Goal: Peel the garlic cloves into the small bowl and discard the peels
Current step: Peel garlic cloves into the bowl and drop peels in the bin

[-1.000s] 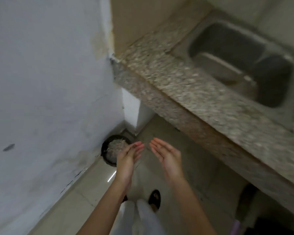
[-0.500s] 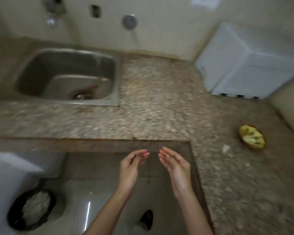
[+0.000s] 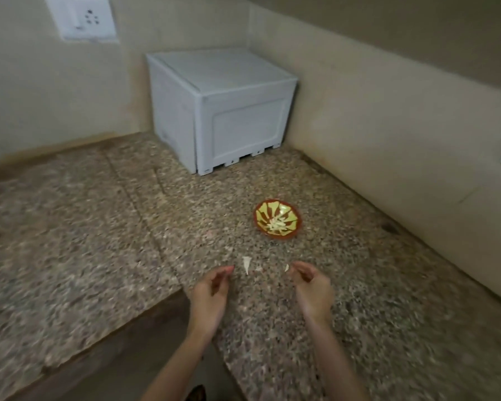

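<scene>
Since half a second ago both hands have come forward from the gap in front of the counter to above its surface, and the fingers, then nearly straight, are now curled. The sink has left the view.

The speckled brown granite countertop [image 3: 359,328] fills most of the view and meets beige walls at the corner. A white box-shaped plastic cabinet [image 3: 223,111] stands in that corner on short feet. High on the left wall there is a white socket plate [image 3: 81,18]; its marks are too blurred to read.

The small round bowl with a red-brown rim and a yellow-green pattern [image 3: 258,213] stands on the countertop, in front of the cabinet and near the right wall. The pale peeled garlic cloves [image 3: 276,224] lie in its middle.

The left hand [image 3: 211,287] hovers over the counter edge with the fingers loosely curled and nothing visible between them. The right hand [image 3: 313,285] is beside it, apart, also loosely curled, and I see nothing pinched in it.

Between the hands, one white pointed garlic peel [image 3: 246,263] lies on the countertop. A smaller white peel scrap [image 3: 286,267] lies just beside the right fingertips.
</scene>
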